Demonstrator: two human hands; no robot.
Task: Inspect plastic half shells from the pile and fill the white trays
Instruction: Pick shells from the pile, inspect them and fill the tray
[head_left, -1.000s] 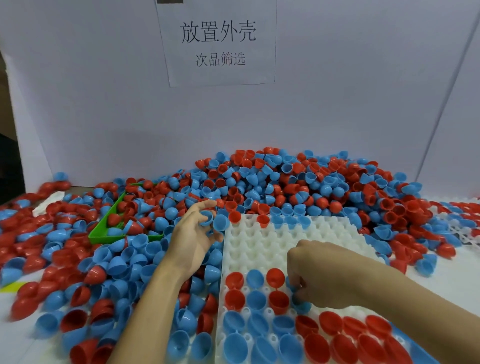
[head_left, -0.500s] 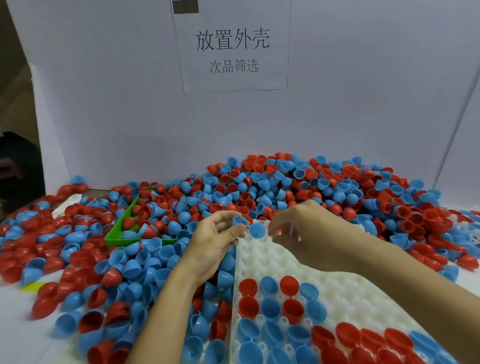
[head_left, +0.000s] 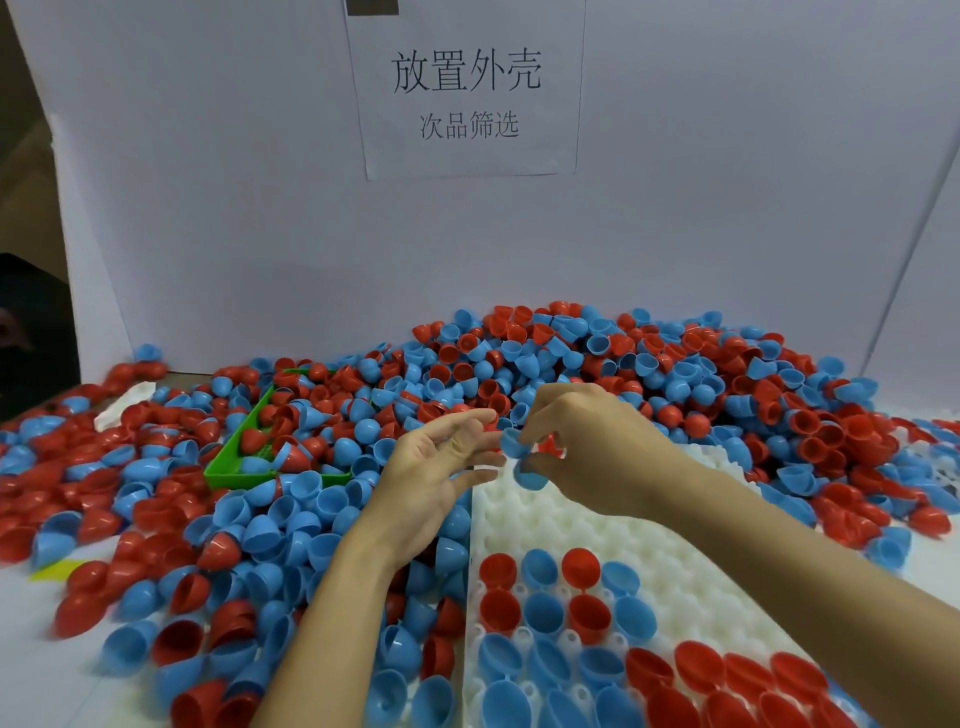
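Head view: right hand pinches glossy blue half shells over dimpled tray.

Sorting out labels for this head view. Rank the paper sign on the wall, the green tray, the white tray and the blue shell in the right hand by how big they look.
1. white tray, though nearness inflates it and hands cover part
2. paper sign
3. green tray, half buried in shells
4. blue shell pinched by the right hand

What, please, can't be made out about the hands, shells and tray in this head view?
- Right hand: number of blue shells held, fingers cover them.
- Green tray: far end buried under shells.
- White tray: near end cut off by the bottom edge.
- Shell defects: too small, blurred.
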